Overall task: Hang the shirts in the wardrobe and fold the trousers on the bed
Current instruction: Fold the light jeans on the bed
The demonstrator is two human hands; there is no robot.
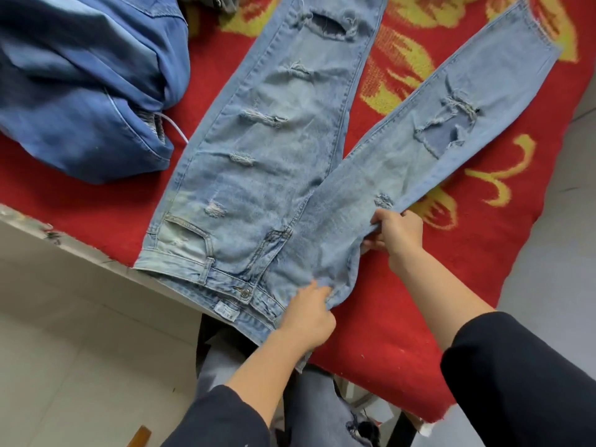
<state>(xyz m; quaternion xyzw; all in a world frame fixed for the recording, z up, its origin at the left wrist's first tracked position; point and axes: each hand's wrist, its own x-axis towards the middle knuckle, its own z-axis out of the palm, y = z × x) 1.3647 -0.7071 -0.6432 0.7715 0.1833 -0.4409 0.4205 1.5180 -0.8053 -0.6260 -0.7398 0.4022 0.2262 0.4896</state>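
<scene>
A pair of light blue ripped jeans (264,175) lies front side up on a red blanket (483,253) with a yellow flower pattern that covers the bed. The waistband sits at the near edge of the bed, with the metal button (245,292) and a small label (226,310) showing. One leg runs straight away and out of the top of the view. The other leg is splayed to the right, its frayed hem near the upper right corner. The left hand (309,317) has its fingers curled into the denim at the hip, just below the waistband. The right hand (400,235) pinches the outer edge of the splayed leg at thigh level, lifting a fold of cloth. Both forearms are bare below black sleeves (522,375). A darker blue garment (80,91) with a white drawstring lies bunched on the blanket to the left, apart from the jeans. Pale floor tiles (80,333) show below the bed edge.
</scene>
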